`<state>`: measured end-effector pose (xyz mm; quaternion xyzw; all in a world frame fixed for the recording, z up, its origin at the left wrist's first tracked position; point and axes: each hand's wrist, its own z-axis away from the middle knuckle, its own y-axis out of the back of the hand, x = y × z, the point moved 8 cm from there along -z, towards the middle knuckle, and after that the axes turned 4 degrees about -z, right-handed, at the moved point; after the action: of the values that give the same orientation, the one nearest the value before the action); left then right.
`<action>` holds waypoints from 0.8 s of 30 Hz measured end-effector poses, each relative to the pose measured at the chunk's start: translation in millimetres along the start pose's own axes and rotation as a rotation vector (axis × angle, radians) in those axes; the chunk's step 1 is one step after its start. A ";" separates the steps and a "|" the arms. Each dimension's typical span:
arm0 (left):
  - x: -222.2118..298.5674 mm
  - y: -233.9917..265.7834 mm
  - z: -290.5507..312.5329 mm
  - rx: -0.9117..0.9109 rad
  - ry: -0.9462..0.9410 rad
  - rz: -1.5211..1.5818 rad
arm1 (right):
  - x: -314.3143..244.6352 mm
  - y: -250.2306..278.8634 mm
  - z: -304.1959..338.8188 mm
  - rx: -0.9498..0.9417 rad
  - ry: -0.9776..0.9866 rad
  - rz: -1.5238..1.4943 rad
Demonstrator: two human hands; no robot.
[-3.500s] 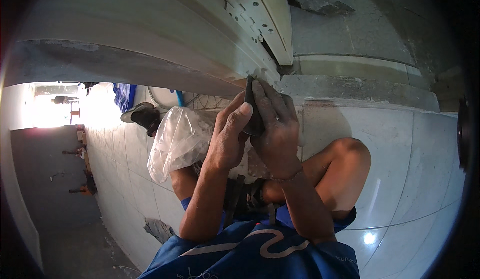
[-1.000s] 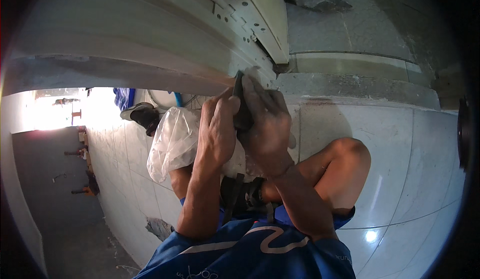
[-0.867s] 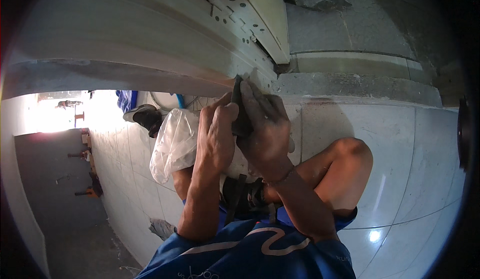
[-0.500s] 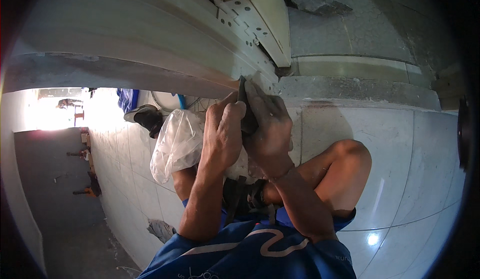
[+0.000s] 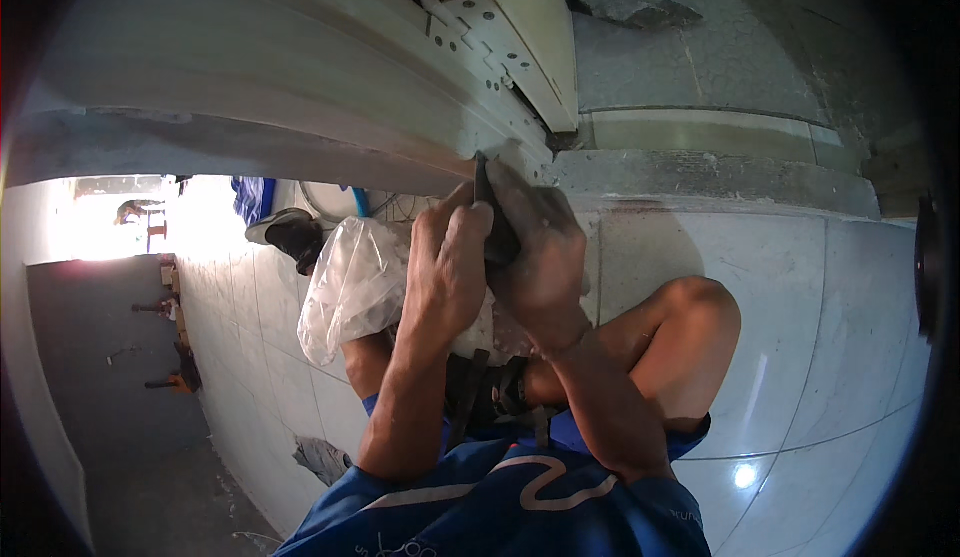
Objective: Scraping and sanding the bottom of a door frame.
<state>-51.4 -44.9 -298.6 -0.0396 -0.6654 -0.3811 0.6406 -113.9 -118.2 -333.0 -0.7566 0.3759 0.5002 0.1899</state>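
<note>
At the lower edge of the white door frame [image 5: 300, 77], both my hands are closed around a dark, thin, folded sheet [image 5: 499, 240] that looks like sandpaper. My left hand [image 5: 445, 262] pinches its left side, with the thumb lying along it. My right hand [image 5: 540, 262] grips the other side, fingers reaching up to the frame and slightly blurred. The sheet's upper tip is at the frame's corner; whether it touches is hard to tell. Pale dust coats my fingers.
Metal hinges [image 5: 485, 47] join the frame to a cream door panel [image 5: 535, 27]. A concrete sill [image 5: 720, 179] runs right. A clear plastic bag [image 5: 350, 292] lies beside my left forearm, dark shoes [image 5: 290, 237] beyond it. My bent knee [image 5: 700, 317] is over the tiles.
Both hands stay at the same corner with the dark sheet between them. My right hand has shifted only slightly, and its fingers are more blurred now.
</note>
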 end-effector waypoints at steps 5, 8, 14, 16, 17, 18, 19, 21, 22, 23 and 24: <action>-5.9 2.4 -0.2 -0.016 0.053 -0.038 | 2.3 -3.5 4.4 -0.020 -0.021 0.026; 21.9 3.3 -3.5 0.076 -0.218 -0.252 | -0.4 0.5 0.1 -0.007 -0.011 0.009; 15.0 1.8 -3.5 0.041 -0.017 -0.181 | -1.0 5.6 -3.0 0.011 -0.018 0.012; 3.9 1.6 -4.2 0.024 0.015 -0.099 | -3.7 5.7 -2.1 -0.014 -0.003 0.057; -0.4 -0.2 -4.4 0.004 0.046 -0.014 | -4.3 6.3 -3.6 -0.015 -0.002 0.056; 1.2 -0.1 -3.8 0.007 0.046 -0.014 | -2.7 6.7 -5.7 -0.016 -0.024 0.046; 10.8 0.5 -3.6 0.029 0.009 -0.095 | -0.5 7.3 -6.2 -0.016 -0.049 0.039; 15.7 0.8 -2.9 0.049 -0.028 -0.174 | -0.5 6.2 -2.8 -0.014 -0.030 0.049; 11.6 1.0 -2.7 0.044 -0.011 -0.139 | -2.2 6.0 -2.3 -0.014 -0.007 0.056; 7.1 1.1 -2.8 0.038 0.005 -0.105 | -2.5 6.8 -4.4 -0.013 -0.006 0.057; 3.8 1.9 -4.1 0.038 0.004 -0.103 | -1.7 7.1 -7.9 -0.024 -0.018 0.042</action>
<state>-47.7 -47.5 -294.9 0.0076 -0.6724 -0.4011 0.6220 -114.8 -127.4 -327.6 -0.7462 0.3841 0.5153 0.1734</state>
